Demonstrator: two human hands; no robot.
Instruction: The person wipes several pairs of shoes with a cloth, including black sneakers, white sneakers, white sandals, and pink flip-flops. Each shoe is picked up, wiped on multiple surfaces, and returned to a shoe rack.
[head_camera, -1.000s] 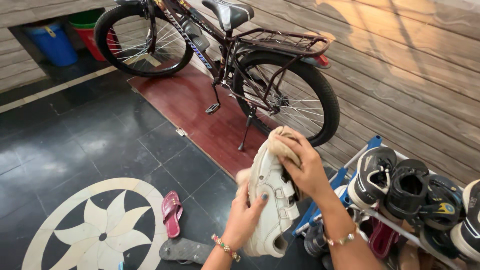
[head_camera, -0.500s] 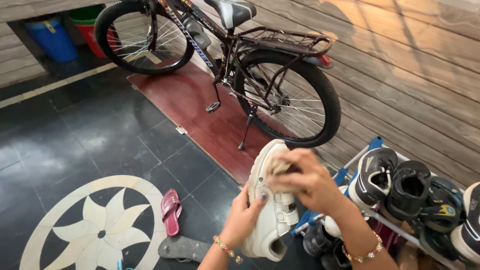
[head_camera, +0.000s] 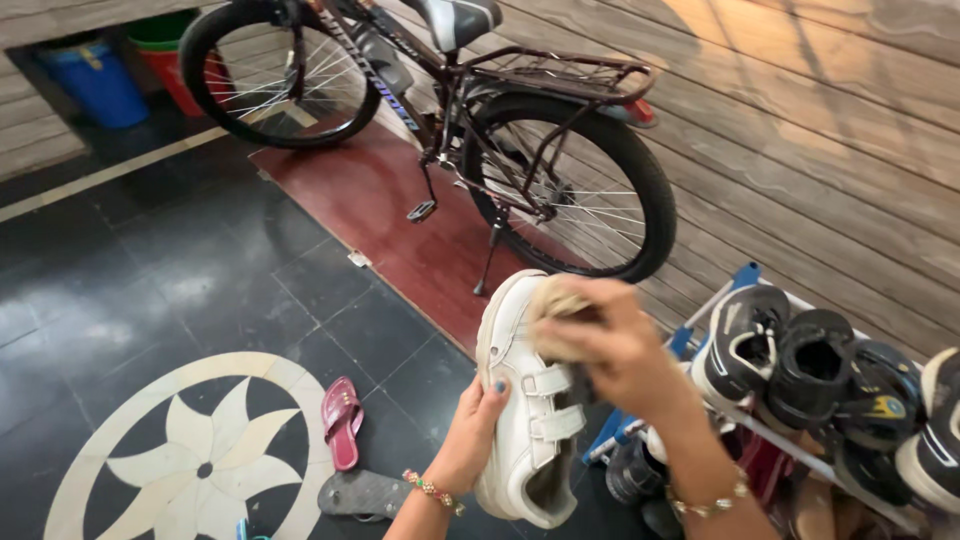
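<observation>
- Up in front of the person, the left hand (head_camera: 478, 425) gripped a white shoe (head_camera: 527, 400) from its outer side, thumb on the upper near the straps and the other fingers hidden behind the sole edge, so they were clamped on the shoe.
- The shoe stood nearly upright, toe end up and heel opening down, with 2 straps just beside the left thumb.
- The right hand (head_camera: 615, 350) was blurred; its fingers were bunched together around a beige cloth (head_camera: 555, 305) pressed against the toe part of the shoe, above the straps.
- Each wrist wore a beaded bracelet.
- Just right of the right-hand fingers stood a blue shoe rack (head_camera: 745, 280) carrying a row of dark shoes (head_camera: 815, 365), near the forearm but apart from it.
- Below and left of the left-hand fingers, on the dark tiled floor (head_camera: 150, 270), lay a maroon sandal (head_camera: 342, 422) and a grey slipper (head_camera: 365, 494), beside a pale flower inlay (head_camera: 190, 450).
- Well beyond the fingers, a bicycle (head_camera: 470, 120) leaned on its kickstand by the wooden wall (head_camera: 830, 140), with a blue bucket (head_camera: 95, 80) farther off at the top left.
</observation>
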